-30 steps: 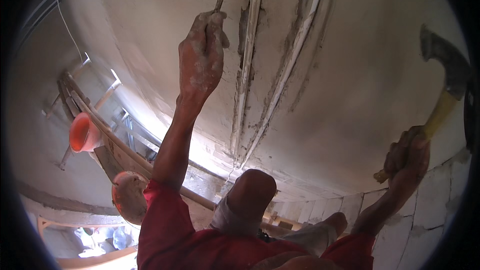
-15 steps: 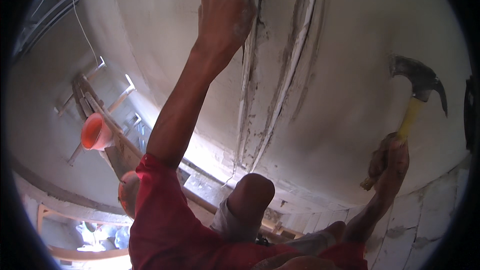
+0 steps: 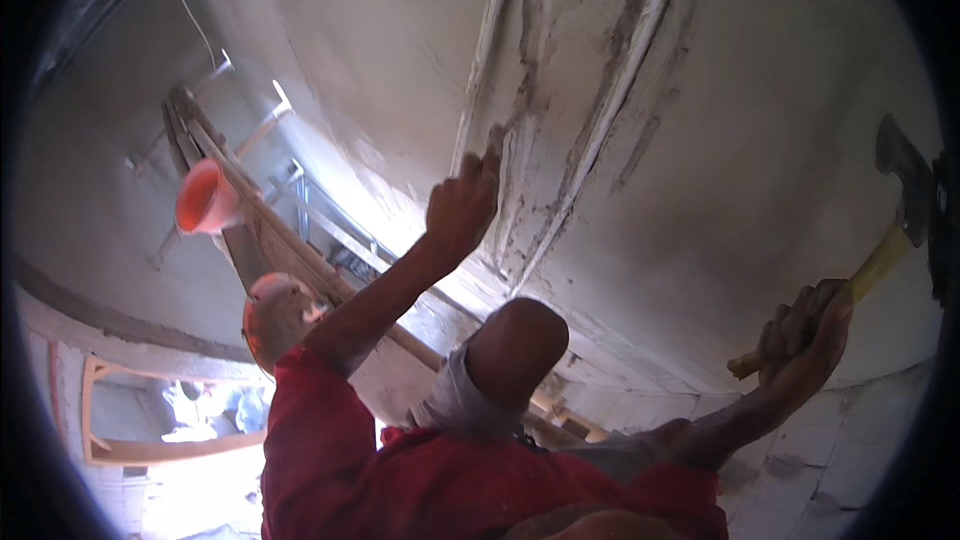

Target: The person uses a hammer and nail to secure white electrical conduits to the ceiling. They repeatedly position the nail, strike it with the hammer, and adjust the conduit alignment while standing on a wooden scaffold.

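My right hand [image 3: 805, 330] is wrapped round the yellow handle of a claw hammer [image 3: 880, 260], off to the right side. The hammer's dark head is up beside the right rim of the picture, and the handle's butt sticks out below my fist. My left hand [image 3: 463, 205] is raised at the left side of a rough groove in the plastered wall [image 3: 780, 60]. Its index finger points up at the groove's edge while the other fingers are partly bent. I see no tool in it. Light strips [image 3: 630, 60] run along both sides of the groove.
To the left, an orange bucket [image 3: 207, 198] stands by long wooden poles and planks [image 3: 270, 230]. A round, plaster-smeared orange container [image 3: 280, 305] is below it, near my left arm. A wooden-framed opening [image 3: 175, 452] lies at lower left. My bent knee [image 3: 518, 340] is at the centre.
My left hand has come down along the groove, its index finger now stretched out. My right hand and the hammer have moved outward to the right. The view has shifted slightly.
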A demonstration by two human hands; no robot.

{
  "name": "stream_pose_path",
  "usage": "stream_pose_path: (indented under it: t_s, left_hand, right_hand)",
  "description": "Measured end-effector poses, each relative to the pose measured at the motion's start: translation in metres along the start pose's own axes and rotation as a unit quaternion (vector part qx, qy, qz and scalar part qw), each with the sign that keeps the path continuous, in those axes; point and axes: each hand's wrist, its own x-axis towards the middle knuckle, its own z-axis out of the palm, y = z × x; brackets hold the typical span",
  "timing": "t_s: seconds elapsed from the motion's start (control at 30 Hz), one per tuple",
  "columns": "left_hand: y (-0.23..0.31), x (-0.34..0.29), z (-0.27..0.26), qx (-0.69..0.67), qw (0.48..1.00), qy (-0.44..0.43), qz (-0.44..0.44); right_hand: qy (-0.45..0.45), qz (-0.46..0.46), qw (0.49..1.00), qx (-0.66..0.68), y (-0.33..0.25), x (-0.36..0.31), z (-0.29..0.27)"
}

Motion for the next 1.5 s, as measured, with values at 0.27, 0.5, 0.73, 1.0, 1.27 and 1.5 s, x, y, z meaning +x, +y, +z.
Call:
stream_pose_path:
  t_s: [0.27, 0.5, 0.73, 1.0, 1.27, 1.5]
  left_hand:
    - [-0.011, -0.123, 0.114, -0.193, 0.941, -0.247, -0.13]
    - [0.019, 0.012, -0.017, -0.444, 0.88, 0.166, -0.022]
    - [0.017, 0.043, -0.024, -0.423, 0.885, 0.193, -0.018]
    - [0.009, -0.002, 0.024, -0.371, 0.916, 0.091, -0.119]
    - [0.002, -0.007, 0.018, -0.768, 0.601, -0.103, -0.197]
    - [0.006, 0.01, -0.002, -0.962, 0.019, -0.203, -0.18]
  right_hand:
    - [0.048, -0.003, 0.995, -0.089, 0.021, -0.013, -0.004]
    - [0.029, 0.068, 0.996, -0.047, 0.056, -0.026, 0.01]
    - [0.018, 0.084, 0.989, -0.117, 0.062, -0.033, 0.017]
    - [0.008, 0.157, 0.984, -0.077, 0.077, -0.043, 0.012]
    - [0.022, 0.192, 0.974, -0.115, 0.083, -0.052, 0.021]
    - [-0.06, 0.167, 0.974, -0.14, 0.094, -0.059, 0.055]
